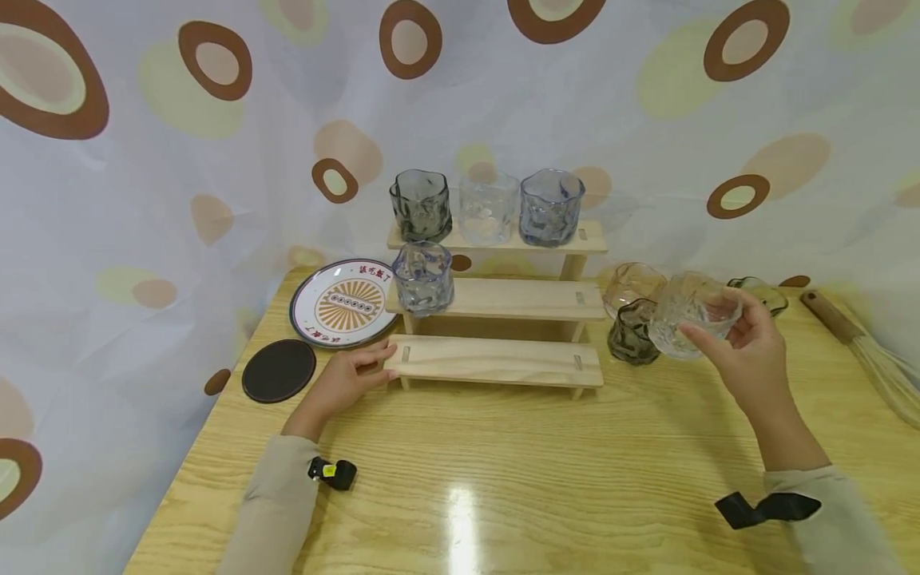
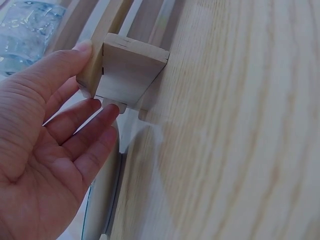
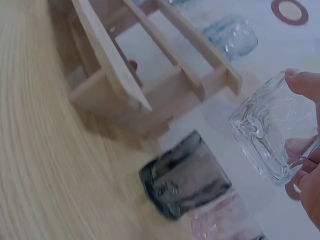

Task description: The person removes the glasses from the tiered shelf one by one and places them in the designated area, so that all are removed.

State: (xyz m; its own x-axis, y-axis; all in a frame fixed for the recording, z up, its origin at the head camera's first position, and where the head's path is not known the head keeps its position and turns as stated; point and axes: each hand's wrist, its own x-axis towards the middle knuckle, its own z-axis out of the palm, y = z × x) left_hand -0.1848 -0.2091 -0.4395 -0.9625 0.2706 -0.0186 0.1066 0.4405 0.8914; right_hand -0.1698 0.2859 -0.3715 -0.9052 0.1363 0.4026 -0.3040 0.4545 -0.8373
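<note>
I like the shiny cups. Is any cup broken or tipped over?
None looks broken or spilled. The clear glass is tilted only because the right hand holds it up. Four glasses stand upright on the wooden rack, and the left hand touches its bottom step.

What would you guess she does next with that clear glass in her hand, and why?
Probably carry the clear glass left and set it on the middle shelf: the right hand holds it lifted, the top shelf looks full, and the left hand steadies the rack's bottom step.

We see a glossy, crinkled clear glass tumbler [image 1: 691,314], a matt bare-wood stepped rack [image 1: 496,359], and a seemingly varnished wood-grain table [image 1: 503,479].
</note>
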